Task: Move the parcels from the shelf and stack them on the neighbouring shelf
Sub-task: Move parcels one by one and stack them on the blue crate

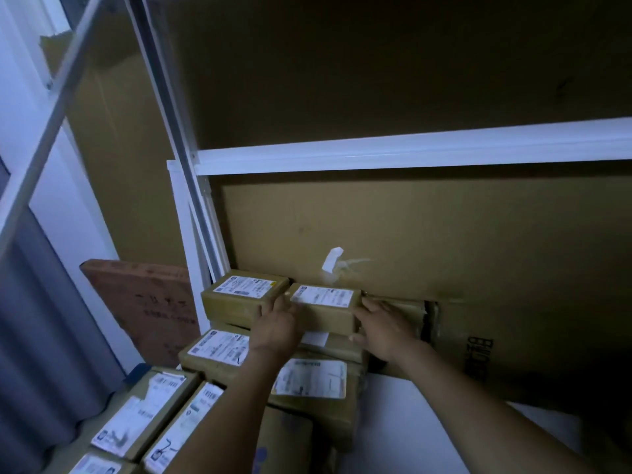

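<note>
The fingers of the left hand (pixel 275 325) press flat against the left end of a small parcel (pixel 325 307). The fingers of the right hand (pixel 383 328) press against its right end, so both hands clamp the parcel between them. The parcel sits on top of a stack of parcels (pixel 307 381) at the left end of the shelf (pixel 393 398), touching a second labelled parcel (pixel 242 297) on its left. A large cardboard sheet (pixel 410 241) stands behind the stack. A white shelf rail (pixel 410 152) runs above.

Brown labelled parcel (pixel 325 307) lies flat atop stack.
</note>
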